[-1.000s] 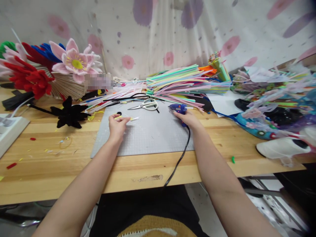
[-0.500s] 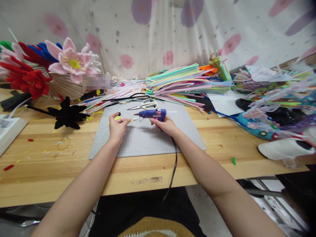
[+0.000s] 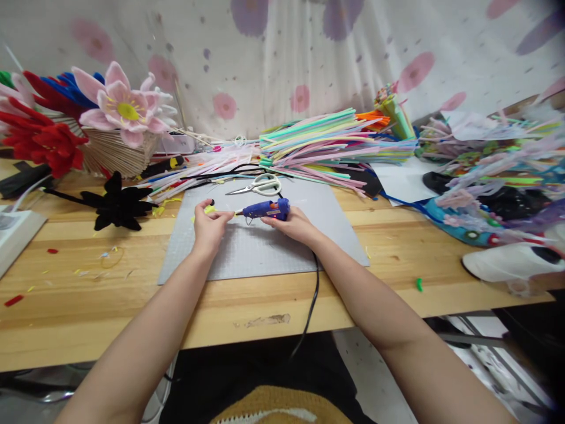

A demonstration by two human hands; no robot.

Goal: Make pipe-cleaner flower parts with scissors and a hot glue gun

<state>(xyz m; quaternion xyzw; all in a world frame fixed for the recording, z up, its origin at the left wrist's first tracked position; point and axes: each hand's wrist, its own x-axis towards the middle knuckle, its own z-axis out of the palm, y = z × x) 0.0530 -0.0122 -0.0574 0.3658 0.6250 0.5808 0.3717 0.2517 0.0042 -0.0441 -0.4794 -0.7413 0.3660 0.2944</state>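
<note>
My right hand is wrapped round a blue hot glue gun, whose nozzle points left. A small red light glows on its body. My left hand is closed in a pinch on a small yellow piece, mostly hidden by the fingers. The nozzle tip is right at the left fingertips; whether it touches the piece I cannot tell. Both hands are above a grey cutting mat. Behind the gun, scissors with pale handles lie on the mat.
A black fuzzy flower lies left, near a pink flower and a white power strip. Pastel pipe cleaners are heaped at the back. A white bottle-like object lies right. The gun's black cord drops over the table edge.
The glue gun has moved slightly left and tilted, bringing its nozzle to the left fingertips. My left hand has barely moved.
</note>
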